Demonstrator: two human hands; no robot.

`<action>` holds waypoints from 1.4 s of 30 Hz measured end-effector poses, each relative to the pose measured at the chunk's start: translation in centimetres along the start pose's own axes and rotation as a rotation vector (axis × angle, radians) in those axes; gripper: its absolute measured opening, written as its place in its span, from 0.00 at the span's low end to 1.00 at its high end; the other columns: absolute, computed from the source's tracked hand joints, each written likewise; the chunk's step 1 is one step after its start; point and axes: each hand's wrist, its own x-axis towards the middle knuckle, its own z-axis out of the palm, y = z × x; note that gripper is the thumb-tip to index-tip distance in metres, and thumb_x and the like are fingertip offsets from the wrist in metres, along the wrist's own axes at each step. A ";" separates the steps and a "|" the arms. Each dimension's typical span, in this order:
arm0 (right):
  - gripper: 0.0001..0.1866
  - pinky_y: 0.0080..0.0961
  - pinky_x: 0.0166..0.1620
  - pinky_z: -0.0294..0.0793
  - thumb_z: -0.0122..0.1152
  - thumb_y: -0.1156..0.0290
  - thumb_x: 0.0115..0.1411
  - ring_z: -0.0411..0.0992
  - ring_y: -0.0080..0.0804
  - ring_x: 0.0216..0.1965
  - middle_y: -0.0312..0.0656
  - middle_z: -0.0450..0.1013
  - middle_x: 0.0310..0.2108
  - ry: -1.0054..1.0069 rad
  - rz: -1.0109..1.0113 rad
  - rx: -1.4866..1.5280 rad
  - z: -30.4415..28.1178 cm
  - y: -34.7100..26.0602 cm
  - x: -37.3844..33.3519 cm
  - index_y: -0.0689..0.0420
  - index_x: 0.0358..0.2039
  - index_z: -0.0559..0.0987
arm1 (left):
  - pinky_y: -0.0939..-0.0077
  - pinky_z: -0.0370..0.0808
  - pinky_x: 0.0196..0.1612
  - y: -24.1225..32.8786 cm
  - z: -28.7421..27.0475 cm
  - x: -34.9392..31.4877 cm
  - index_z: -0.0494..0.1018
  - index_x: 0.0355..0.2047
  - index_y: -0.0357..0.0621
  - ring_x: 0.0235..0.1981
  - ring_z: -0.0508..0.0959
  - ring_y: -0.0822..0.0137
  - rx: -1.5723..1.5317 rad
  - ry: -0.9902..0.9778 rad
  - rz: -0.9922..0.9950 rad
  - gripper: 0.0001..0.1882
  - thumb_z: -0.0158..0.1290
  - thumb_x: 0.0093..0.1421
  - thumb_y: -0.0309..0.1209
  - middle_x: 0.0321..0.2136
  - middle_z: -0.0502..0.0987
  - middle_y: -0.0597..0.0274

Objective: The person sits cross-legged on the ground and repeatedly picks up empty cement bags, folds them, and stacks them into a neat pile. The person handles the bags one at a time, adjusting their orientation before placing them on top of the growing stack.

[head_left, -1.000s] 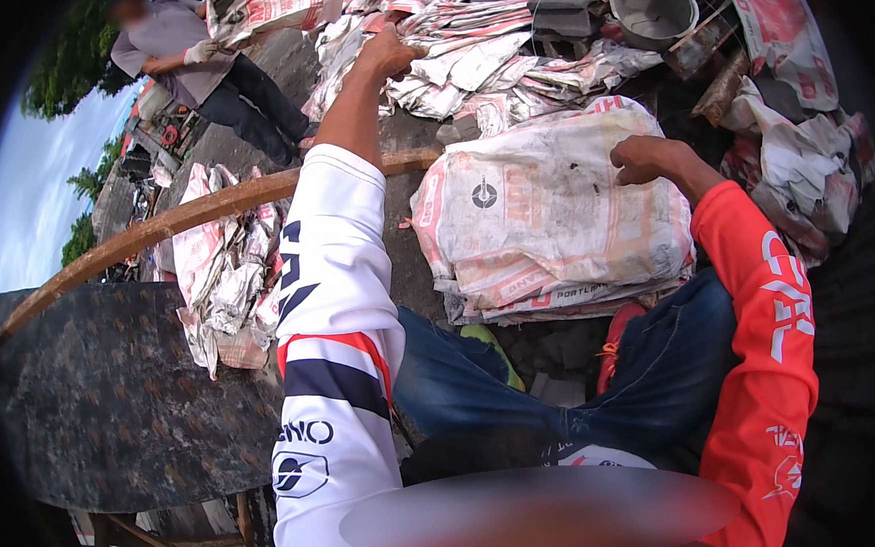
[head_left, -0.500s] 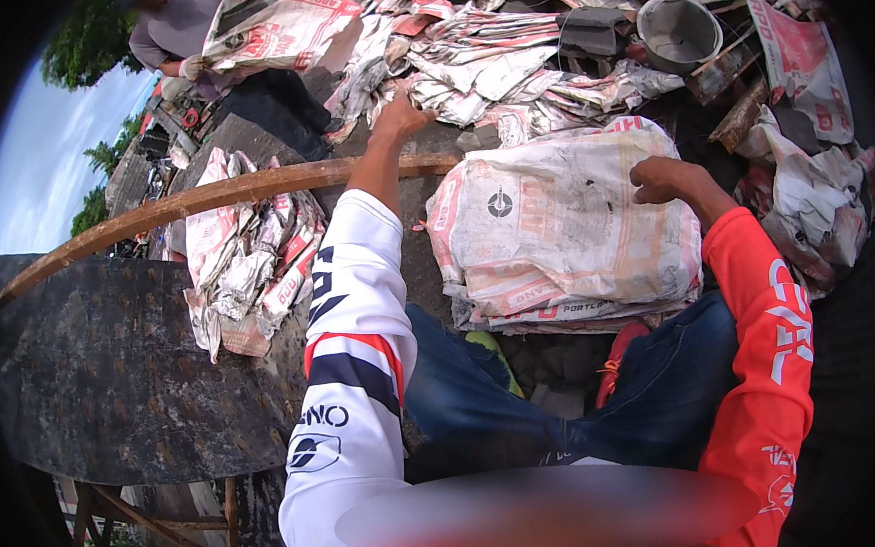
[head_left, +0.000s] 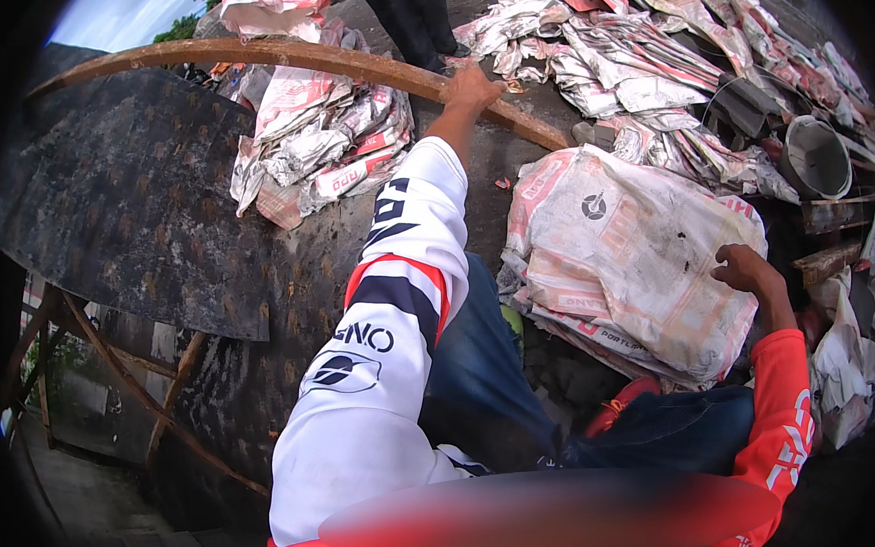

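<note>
My left hand (head_left: 471, 88) is stretched far forward, over the curved wooden beam (head_left: 345, 64) near its right end. Its fingers look extended, and no sack is in them; whether the palm touches the wood cannot be told. My right hand (head_left: 745, 268) is at the right side of a pile of flattened cement sacks (head_left: 646, 246), white with red print, in front of my legs. Its fingers are loosely bent and apart, against or just above the top sack. Further left, beyond the beam's near side, a crumpled sack pile (head_left: 324, 145) lies on the ground.
Another person's dark-trousered legs (head_left: 412, 19) stand at the far side, near a pale sack (head_left: 276, 5). A large heap of sacks (head_left: 636, 71) spreads at the back right, with a grey bucket (head_left: 817, 158) beside it. A dark sheet (head_left: 142, 191) covers the left, above wooden supports (head_left: 112, 359).
The view has swung left, so the scene sits farther right and tilted. My left hand is now nearer the beam's right end. The other person's sack has come down over the left pile.
</note>
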 end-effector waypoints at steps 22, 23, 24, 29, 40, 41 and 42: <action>0.25 0.35 0.35 0.75 0.61 0.64 0.54 0.77 0.40 0.30 0.55 0.77 0.32 -0.058 -0.144 0.117 3.0 3.2 1.7 0.69 0.48 0.75 | 0.59 0.77 0.44 -10.0 15.1 -8.5 0.76 0.46 0.35 0.42 0.82 0.52 -0.133 -0.670 0.014 0.29 0.59 0.53 0.48 0.41 0.81 0.45; 0.24 0.36 0.40 0.76 0.62 0.64 0.54 0.78 0.43 0.35 0.56 0.77 0.35 -0.044 -0.190 0.047 2.9 2.0 1.3 0.68 0.47 0.76 | 0.57 0.77 0.41 -10.2 15.7 -8.4 0.77 0.46 0.35 0.39 0.82 0.55 -0.114 -0.906 0.026 0.30 0.59 0.54 0.51 0.39 0.81 0.49; 0.25 0.38 0.50 0.73 0.63 0.61 0.56 0.75 0.49 0.48 0.58 0.75 0.45 -0.108 -0.098 0.066 2.5 1.1 1.0 0.65 0.49 0.76 | 0.58 0.76 0.41 -10.3 16.1 -8.3 0.77 0.45 0.37 0.37 0.81 0.57 -0.045 -1.043 -0.033 0.29 0.59 0.55 0.52 0.37 0.82 0.52; 0.23 0.39 0.50 0.72 0.62 0.61 0.57 0.74 0.49 0.50 0.56 0.75 0.47 -0.086 -0.032 0.071 1.5 -0.5 -0.4 0.63 0.49 0.77 | 0.57 0.76 0.42 -9.9 16.2 -8.1 0.74 0.49 0.46 0.41 0.80 0.63 -0.033 -1.019 0.021 0.24 0.55 0.60 0.49 0.43 0.80 0.60; 0.19 0.42 0.43 0.73 0.61 0.59 0.56 0.76 0.52 0.40 0.56 0.77 0.37 -0.030 -0.035 -0.073 2.0 1.6 0.1 0.65 0.36 0.79 | 0.61 0.76 0.35 -8.5 17.1 -7.9 0.74 0.45 0.45 0.34 0.79 0.64 0.026 -1.057 0.065 0.21 0.55 0.60 0.47 0.36 0.80 0.61; 0.19 0.41 0.42 0.73 0.61 0.59 0.56 0.76 0.51 0.40 0.56 0.77 0.36 -0.019 -0.048 -0.072 2.0 1.4 0.2 0.65 0.36 0.79 | 0.63 0.76 0.32 -8.4 17.3 -7.8 0.75 0.44 0.46 0.32 0.79 0.65 0.035 -1.044 0.068 0.20 0.54 0.60 0.47 0.34 0.80 0.61; 0.20 0.41 0.44 0.73 0.61 0.58 0.56 0.76 0.51 0.41 0.54 0.77 0.38 -0.028 -0.037 -0.066 2.0 1.3 0.1 0.64 0.38 0.80 | 0.67 0.73 0.27 -8.5 17.5 -7.8 0.76 0.41 0.46 0.28 0.77 0.68 0.010 -1.045 0.073 0.20 0.55 0.60 0.48 0.31 0.79 0.64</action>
